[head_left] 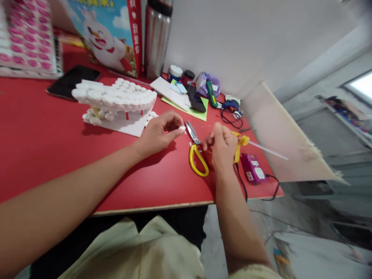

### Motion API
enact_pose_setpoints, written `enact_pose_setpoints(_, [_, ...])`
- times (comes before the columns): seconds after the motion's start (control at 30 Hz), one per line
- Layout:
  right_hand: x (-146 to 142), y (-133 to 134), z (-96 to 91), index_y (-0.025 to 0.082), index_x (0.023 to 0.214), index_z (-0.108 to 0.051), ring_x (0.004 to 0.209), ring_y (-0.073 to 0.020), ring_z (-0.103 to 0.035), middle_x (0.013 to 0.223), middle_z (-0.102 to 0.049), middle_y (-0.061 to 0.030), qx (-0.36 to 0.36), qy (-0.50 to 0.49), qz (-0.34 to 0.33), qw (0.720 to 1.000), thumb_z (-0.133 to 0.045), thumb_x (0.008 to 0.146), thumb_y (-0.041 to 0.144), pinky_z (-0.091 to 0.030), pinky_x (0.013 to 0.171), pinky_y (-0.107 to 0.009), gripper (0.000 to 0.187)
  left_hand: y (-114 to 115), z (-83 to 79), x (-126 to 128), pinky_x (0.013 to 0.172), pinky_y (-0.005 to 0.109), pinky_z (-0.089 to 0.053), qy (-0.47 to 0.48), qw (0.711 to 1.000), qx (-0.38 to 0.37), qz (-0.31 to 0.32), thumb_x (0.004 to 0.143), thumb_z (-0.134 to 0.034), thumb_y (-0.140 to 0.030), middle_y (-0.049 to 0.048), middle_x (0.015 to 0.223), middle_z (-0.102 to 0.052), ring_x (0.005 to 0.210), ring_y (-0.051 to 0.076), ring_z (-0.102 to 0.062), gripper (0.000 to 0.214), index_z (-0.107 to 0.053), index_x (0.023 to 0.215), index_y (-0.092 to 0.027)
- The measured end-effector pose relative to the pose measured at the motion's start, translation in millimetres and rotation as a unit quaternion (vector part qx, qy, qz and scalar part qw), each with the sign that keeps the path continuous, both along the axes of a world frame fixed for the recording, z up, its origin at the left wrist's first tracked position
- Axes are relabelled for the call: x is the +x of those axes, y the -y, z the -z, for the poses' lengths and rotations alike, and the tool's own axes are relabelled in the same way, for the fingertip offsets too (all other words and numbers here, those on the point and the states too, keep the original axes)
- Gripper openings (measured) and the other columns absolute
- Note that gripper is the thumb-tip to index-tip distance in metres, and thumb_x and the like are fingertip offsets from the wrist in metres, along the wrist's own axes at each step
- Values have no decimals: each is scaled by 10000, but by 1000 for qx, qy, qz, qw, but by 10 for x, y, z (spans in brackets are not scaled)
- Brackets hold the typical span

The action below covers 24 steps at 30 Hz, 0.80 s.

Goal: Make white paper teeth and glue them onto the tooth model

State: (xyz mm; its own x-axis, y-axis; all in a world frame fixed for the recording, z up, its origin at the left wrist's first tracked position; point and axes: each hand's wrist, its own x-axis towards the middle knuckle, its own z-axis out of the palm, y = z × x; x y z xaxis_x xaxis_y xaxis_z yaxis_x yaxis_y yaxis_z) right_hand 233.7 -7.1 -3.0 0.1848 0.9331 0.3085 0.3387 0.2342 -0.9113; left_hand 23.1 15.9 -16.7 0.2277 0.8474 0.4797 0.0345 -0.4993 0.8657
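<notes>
"Scissors (196, 140): where do you have them on your feed?"

"I see them on the red table (168, 186), between the two hands, yellow handles toward the near edge (the blades point away)."

"And the left grip?"

"Pinched tight. I make out a small white piece (182, 128) between thumb and fingers of the left hand (162, 131), near the blade tips."

"The right?"

"Blurred on my side. The right hand (223, 146) is at the yellow glue gun (244, 140), fingers curled, but I cannot tell whether they grip it. A clear stick (269, 150) juts from the gun, off to the right."

"What else is around?"

"I see a white model (113, 95) on a pale base (122, 126), beyond the left hand. A purple box (253, 169) lies near the table's right corner (a cord (278, 182) runs from it), and a green cutter (211, 94) rests farther back."
</notes>
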Motion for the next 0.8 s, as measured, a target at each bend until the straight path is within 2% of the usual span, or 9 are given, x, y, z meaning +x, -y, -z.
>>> enact_pose_setpoints(0.1, [4, 35, 2, 214, 739, -641, 637, -159, -585, 700, -623, -1, -14, 213, -29, 977, -674, 922, 311, -478, 650, -307, 210, -2, -1, -3, 704, 279, -514, -9, 1000, 3, -12, 870, -739, -295, 18, 821, -695, 747, 144, -630, 148, -641, 889, -187])
enact_pose_setpoints(0.17, [-16, 59, -14, 203, 823, -730, 753, -193, -612, 833, -659, -42, -12, 330, -33, 943, -697, 857, 218, -477, 741, -341, 50, -3, -3, -4, 709, 281, -517, -13, 1000, 1, -13, 869, -737, -304, 18, 823, -695, 750, 147, -630, 154, -637, 891, -189])
enact_pose_setpoints(0.2, [-32, 70, -24, 199, 835, -749, 773, -205, -613, 856, -652, -54, -19, 369, -28, 929, -693, 845, 205, -468, 748, -349, 57, -4, -3, -3, 713, 283, -518, -14, 1000, 0, -12, 868, -736, -307, 19, 825, -695, 754, 148, -632, 157, -636, 892, -189])
enact_pose_setpoints(0.37, [-149, 94, -45, 187, 822, -725, 741, -209, -592, 869, -640, -66, -86, 454, -9, 887, -690, 816, 235, -406, 663, -328, 60, 2, 12, 5, 727, 295, -520, -10, 1000, 6, -3, 874, -725, -305, 19, 835, -694, 752, 149, -631, 151, -631, 900, -190])
enact_pose_setpoints(0.5, [-213, 89, -7, 173, 789, -691, 698, -200, -557, 872, -654, -92, -90, 492, -8, 866, -665, 816, 188, -364, 630, -335, 41, 13, 26, 11, 719, 292, -509, -18, 1000, 20, 8, 889, -707, -269, 17, 839, -688, 743, 143, -623, 113, -632, 912, -188])
enact_pose_setpoints(0.53, [-213, 84, 5, 172, 775, -679, 690, -194, -552, 864, -652, -89, -81, 482, -15, 872, -664, 817, 177, -366, 632, -335, 45, 16, 26, 12, 718, 290, -507, -19, 1000, 23, 8, 891, -704, -262, 15, 837, -686, 743, 142, -623, 106, -632, 912, -187])
enact_pose_setpoints(0.6, [-194, 71, 24, 179, 768, -660, 694, -180, -559, 849, -646, -65, -45, 416, -38, 907, -668, 826, 172, -395, 652, -327, 59, 21, 23, 11, 717, 288, -506, -17, 999, 27, 7, 890, -705, -258, 12, 836, -684, 740, 140, -622, 108, -628, 915, -186])
enact_pose_setpoints(0.7, [-153, 58, 12, 200, 827, -658, 698, -153, -575, 816, -644, -14, 8, 236, -54, 970, -667, 890, 229, -441, 677, -303, 70, 28, 16, 7, 725, 293, -511, -20, 999, 27, 1, 885, -716, -274, 15, 847, -689, 748, 145, -626, 130, -626, 924, -188])
enact_pose_setpoints(0.8, [-157, 75, -43, 208, 894, -662, 590, -124, -537, 700, -623, 30, 2, 76, -60, 995, -666, 948, 316, -428, 600, -279, 121, 32, 20, 5, 721, 292, -508, -27, 999, 26, 5, 892, -715, -286, 19, 847, -689, 754, 149, -627, 135, -630, 927, -187])
